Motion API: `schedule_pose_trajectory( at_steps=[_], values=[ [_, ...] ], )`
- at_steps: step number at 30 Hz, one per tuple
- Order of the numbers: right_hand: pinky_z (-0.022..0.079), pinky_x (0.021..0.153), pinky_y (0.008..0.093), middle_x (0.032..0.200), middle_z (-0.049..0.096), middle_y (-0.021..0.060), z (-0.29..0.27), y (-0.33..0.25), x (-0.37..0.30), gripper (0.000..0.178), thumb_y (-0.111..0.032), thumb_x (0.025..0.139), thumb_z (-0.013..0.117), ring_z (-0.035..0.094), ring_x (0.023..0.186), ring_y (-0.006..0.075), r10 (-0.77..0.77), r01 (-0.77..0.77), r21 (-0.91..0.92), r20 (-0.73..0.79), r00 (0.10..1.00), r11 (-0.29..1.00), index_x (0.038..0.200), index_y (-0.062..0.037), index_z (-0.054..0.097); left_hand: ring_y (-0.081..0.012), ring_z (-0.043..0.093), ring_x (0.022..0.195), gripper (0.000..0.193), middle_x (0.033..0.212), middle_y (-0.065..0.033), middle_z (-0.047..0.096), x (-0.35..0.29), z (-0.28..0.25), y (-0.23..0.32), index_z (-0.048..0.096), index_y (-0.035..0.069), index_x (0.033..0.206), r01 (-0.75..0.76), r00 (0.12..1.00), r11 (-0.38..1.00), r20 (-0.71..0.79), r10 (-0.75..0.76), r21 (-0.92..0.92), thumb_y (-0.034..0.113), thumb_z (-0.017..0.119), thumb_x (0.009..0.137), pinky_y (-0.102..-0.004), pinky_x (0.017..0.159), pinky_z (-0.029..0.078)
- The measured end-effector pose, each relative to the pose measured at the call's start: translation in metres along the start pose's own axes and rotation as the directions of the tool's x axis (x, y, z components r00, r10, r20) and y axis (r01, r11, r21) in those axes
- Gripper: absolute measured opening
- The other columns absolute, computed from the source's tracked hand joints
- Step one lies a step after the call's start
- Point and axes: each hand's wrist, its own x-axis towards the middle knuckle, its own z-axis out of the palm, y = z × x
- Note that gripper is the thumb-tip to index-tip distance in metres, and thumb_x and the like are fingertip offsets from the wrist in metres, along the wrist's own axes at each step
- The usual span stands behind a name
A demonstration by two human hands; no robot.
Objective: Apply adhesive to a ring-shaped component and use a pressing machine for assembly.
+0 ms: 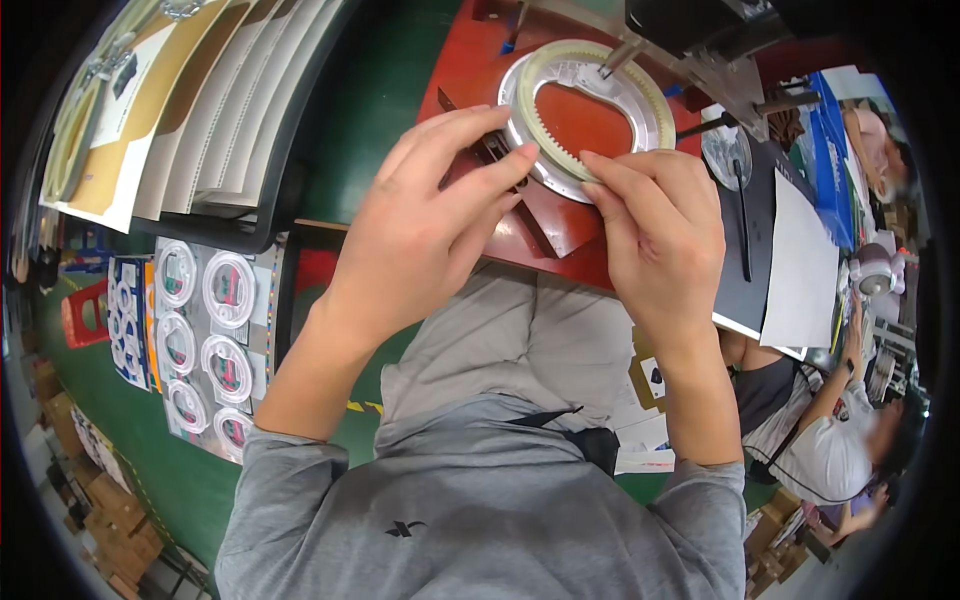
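Note:
A white ring-shaped plastic part (655, 128) lies on a red work surface (587, 125). Resting over it is a cream toothed ring (550, 146), its teeth facing inward, set slightly askew. My left hand (425, 205) has thumb and index finger at the left rim of the white ring, holding it. At the near edge, my right hand (665, 215) pinches the cream toothed ring between thumb and fingertips. A metal rod of the fixture (622, 55) reaches down over the far part of the rings.
A dark metal bar (520, 200) runs along the surface beside my left hand. Left stands a black bin (262, 225) of card dividers; below it, a tray (203, 345) holds several white rings. A white sheet (800, 265) and a blue bin (832, 150) are right, near a seated co-worker (825, 435).

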Motion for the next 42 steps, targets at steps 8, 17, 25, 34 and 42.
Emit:
schedule_pose_trajectory(
  at_steps=[8, 17, 25, 34, 42],
  values=[
    [0.046, 0.074, 0.0377, 0.089, 0.067, 0.0043, 0.010, -0.007, 0.001, 0.018, -0.005, 0.079, 0.078, 0.063, 0.086, 0.0256, 0.009, -0.011, -0.029, -0.046, 0.999, 1.000, 0.097, -0.0061, 0.077, -0.0319, 0.070, 0.096, 0.018, 0.102, -0.0135, 0.074, 0.012, 0.011, -0.005, 0.072, 0.001, 0.105, 0.109, 0.967, 0.982, -0.212, -0.140, -0.151, 0.004, 0.075, 0.087, -0.0387, 0.085, 0.054],
    [0.047, 0.075, 0.0375, 0.087, 0.066, 0.0047, 0.001, -0.017, 0.003, 0.017, -0.006, 0.082, 0.078, 0.063, 0.086, 0.0257, 0.042, -0.040, -0.067, 0.023, 0.999, 0.997, 0.099, -0.0063, 0.078, -0.0279, 0.067, 0.084, 0.017, 0.087, -0.0123, 0.070, 0.040, 0.033, -0.013, 0.074, 0.002, 0.100, 0.151, 0.929, 0.981, -0.322, -0.184, -0.124, 0.012, 0.077, 0.086, -0.0396, 0.076, 0.054],
    [0.044, 0.077, 0.0366, 0.095, 0.067, 0.0028, 0.000, -0.014, 0.003, 0.023, -0.006, 0.081, 0.073, 0.063, 0.091, 0.0232, -0.044, 0.053, -0.136, 0.069, 0.997, 0.989, 0.103, -0.0075, 0.078, -0.0253, 0.075, 0.091, 0.018, 0.111, -0.0214, 0.073, 0.049, 0.016, 0.006, 0.074, 0.001, 0.107, 0.346, 0.884, 0.842, -0.156, -0.440, -0.414, -0.001, 0.068, 0.091, -0.0289, 0.077, 0.059],
    [0.045, 0.107, 0.0390, 0.135, 0.065, 0.0190, 0.010, 0.019, 0.012, 0.040, -0.020, 0.105, 0.062, 0.061, 0.124, 0.0349, 0.124, -0.128, -0.118, -0.038, 0.992, 0.985, 0.138, 0.0030, 0.061, -0.0306, 0.075, 0.087, 0.017, 0.102, -0.0191, 0.074, 0.054, 0.005, 0.000, 0.073, -0.001, 0.102, 0.329, 0.919, 0.875, -0.091, -0.383, -0.354, -0.002, 0.072, 0.085, -0.0351, 0.070, 0.058],
    [0.037, 0.118, 0.0410, 0.152, 0.051, 0.0261, 0.020, 0.019, 0.024, 0.053, -0.034, 0.109, 0.053, 0.048, 0.141, 0.0398, 0.297, -0.274, -0.140, 0.182, 0.937, 0.951, 0.143, 0.0072, 0.053, -0.0337, 0.072, 0.090, 0.014, 0.096, -0.0178, 0.074, 0.053, 0.032, -0.023, 0.073, 0.001, 0.097, -0.079, 0.935, 0.989, -0.354, 0.031, -0.122, 0.001, 0.071, 0.083, -0.0394, 0.078, 0.058]
  ],
)
